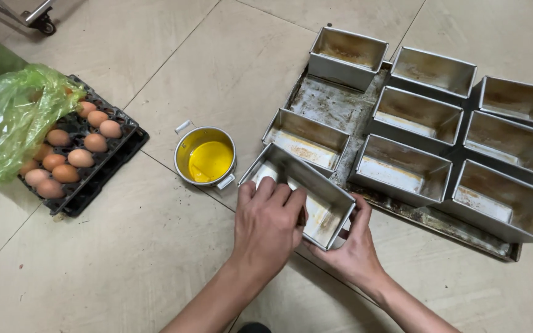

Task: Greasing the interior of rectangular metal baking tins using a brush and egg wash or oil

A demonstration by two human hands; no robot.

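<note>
Eight loaf tins: seven on the baking tray (334,102), one tilted tin (300,191) at its near-left corner. Left hand (268,219) reaches inside it, grip unclear; right hand (351,243) clasps its end. One oil pot (205,158) left of tray.

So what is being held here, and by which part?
A metal loaf tin, tilted: the right hand grips its near end wall, the left hand reaches over its long rim.

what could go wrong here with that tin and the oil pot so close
The left hand reaches into the tilted loaf tin that the right hand steadies; the greasy tin could slip. The small pot of yellow oil stands just beside it, so a bump might spill it toward the egg tray.
</note>
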